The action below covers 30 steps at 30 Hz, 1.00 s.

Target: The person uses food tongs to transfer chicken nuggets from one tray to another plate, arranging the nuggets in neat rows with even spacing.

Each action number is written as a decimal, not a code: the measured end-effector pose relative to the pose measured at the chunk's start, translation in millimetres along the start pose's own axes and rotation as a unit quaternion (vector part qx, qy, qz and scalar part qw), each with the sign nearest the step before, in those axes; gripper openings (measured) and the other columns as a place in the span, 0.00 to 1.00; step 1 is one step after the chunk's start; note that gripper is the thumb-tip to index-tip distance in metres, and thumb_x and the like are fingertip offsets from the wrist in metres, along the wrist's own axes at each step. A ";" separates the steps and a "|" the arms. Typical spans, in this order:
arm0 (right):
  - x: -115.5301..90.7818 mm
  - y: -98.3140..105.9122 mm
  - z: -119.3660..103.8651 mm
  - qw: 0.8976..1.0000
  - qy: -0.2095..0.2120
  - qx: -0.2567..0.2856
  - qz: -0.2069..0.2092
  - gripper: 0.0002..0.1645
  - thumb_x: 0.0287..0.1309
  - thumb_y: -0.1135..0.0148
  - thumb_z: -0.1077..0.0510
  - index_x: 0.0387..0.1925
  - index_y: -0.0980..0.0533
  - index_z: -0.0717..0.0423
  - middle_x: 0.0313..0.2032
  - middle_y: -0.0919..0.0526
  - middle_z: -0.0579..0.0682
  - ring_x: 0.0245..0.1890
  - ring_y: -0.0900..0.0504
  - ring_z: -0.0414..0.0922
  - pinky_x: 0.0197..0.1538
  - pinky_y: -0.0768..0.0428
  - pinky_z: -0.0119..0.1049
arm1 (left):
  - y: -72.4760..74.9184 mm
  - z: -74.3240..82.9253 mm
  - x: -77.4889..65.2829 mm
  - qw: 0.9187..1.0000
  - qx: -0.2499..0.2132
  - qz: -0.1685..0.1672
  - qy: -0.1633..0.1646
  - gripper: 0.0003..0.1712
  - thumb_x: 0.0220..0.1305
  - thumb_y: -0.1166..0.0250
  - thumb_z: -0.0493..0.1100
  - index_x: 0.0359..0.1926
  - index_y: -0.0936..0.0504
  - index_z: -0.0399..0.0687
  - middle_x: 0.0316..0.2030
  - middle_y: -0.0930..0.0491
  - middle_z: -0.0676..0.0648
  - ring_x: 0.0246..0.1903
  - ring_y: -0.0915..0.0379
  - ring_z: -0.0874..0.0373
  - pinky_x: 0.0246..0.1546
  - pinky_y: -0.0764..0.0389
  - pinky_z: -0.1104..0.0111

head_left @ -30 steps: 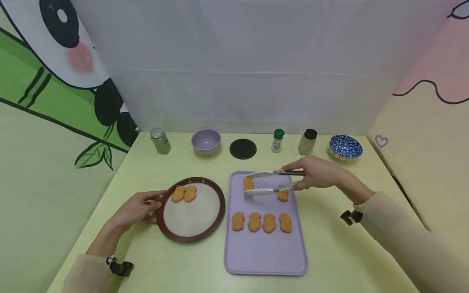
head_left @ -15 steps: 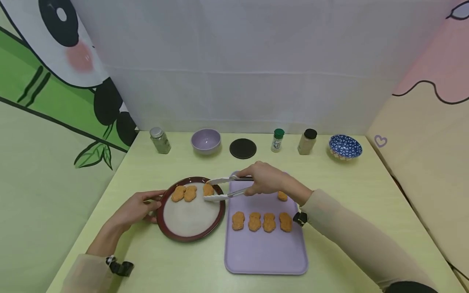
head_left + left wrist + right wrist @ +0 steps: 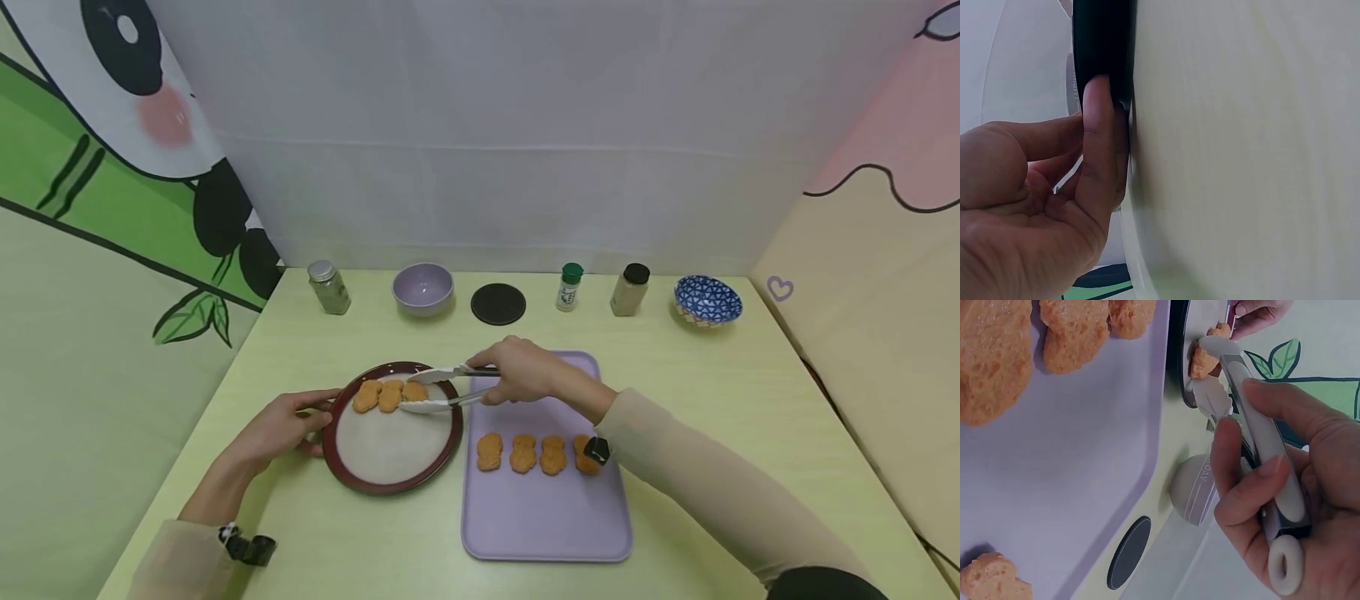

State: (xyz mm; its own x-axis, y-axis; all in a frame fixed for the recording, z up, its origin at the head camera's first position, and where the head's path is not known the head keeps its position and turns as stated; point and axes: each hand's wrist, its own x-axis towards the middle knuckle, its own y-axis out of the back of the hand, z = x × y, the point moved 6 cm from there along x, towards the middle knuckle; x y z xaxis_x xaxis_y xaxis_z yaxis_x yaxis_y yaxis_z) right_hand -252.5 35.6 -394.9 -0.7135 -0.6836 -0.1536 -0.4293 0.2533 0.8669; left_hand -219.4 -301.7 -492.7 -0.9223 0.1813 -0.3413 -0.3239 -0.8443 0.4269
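My left hand [image 3: 277, 429] grips the left rim of a brown-rimmed plate [image 3: 397, 454], its fingers under the edge in the left wrist view. With my right hand [image 3: 521, 371] I hold white-tipped tongs [image 3: 431, 407] by the handles. The tongs' tips stand either side of a breaded nugget [image 3: 415, 392] over the plate's upper right; contact with the plate cannot be told. Two nuggets [image 3: 378, 396] lie side by side just left of it. A row of several nuggets [image 3: 522, 454] lies on the purple tray [image 3: 547, 525]. Another tray nugget [image 3: 994, 578] shows in the right wrist view, hidden by my arm in the head view.
Along the table's back stand a grey-lidded jar [image 3: 328, 287], a purple bowl [image 3: 423, 290], a black disc [image 3: 498, 304], a green-capped shaker [image 3: 568, 287], a black-lidded jar [image 3: 630, 290] and a blue patterned bowl [image 3: 707, 300]. A pale wall [image 3: 495, 167] rises behind.
From the tray's upper left, my right hand has carried one nugget leftward in the tongs to the plate, beside the two others. My left hand has stayed on the rim.
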 end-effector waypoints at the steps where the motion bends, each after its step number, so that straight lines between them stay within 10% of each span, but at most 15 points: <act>1: 0.2 -0.3 0.0 1.000 -0.001 -0.001 0.000 0.36 0.48 0.28 0.51 0.61 0.27 0.48 0.48 0.19 0.48 0.14 0.23 0.34 0.25 0.23 0.31 | -0.2 0.3 -0.3 1.000 -0.001 0.000 -0.001 0.25 0.69 0.47 0.36 0.66 0.33 0.45 0.59 0.32 0.35 0.42 0.25 0.48 0.30 0.18 0.58; 10: -17.0 16.5 5.2 0.998 0.027 -0.039 0.031 0.40 0.44 0.27 0.46 0.61 0.27 0.47 0.45 0.18 0.42 0.32 0.26 0.41 0.36 0.27 0.34 | -1.3 1.3 -1.7 1.000 0.001 -0.001 0.005 0.26 0.69 0.47 0.36 0.67 0.33 0.45 0.58 0.31 0.34 0.42 0.25 0.49 0.31 0.18 0.58; 19: -107.4 73.0 71.2 0.999 -0.024 -0.013 0.037 0.41 0.42 0.25 0.51 0.62 0.28 0.50 0.28 0.22 0.42 0.17 0.33 0.36 0.21 0.31 0.31 | -0.4 3.5 -1.2 1.000 0.005 0.001 0.007 0.25 0.69 0.47 0.36 0.67 0.34 0.44 0.56 0.30 0.35 0.40 0.24 0.49 0.30 0.18 0.58; 30: -180.2 81.0 138.4 0.995 -0.087 -0.050 -0.001 0.40 0.42 0.25 0.51 0.60 0.27 0.50 0.18 0.35 0.40 0.16 0.39 0.35 0.21 0.33 0.30 | -0.8 4.7 0.2 1.000 0.012 -0.003 0.005 0.26 0.69 0.47 0.36 0.67 0.34 0.44 0.57 0.30 0.34 0.40 0.25 0.49 0.30 0.18 0.59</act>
State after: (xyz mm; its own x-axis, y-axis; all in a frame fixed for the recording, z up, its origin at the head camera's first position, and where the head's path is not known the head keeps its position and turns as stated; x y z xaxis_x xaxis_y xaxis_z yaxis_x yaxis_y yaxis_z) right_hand -235.3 274.1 -362.6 -0.8020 -0.5525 -0.2268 -0.3788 0.1770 0.9084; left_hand -220.3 -298.7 -489.2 -0.9185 0.1811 -0.3514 -0.3339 -0.8312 0.4445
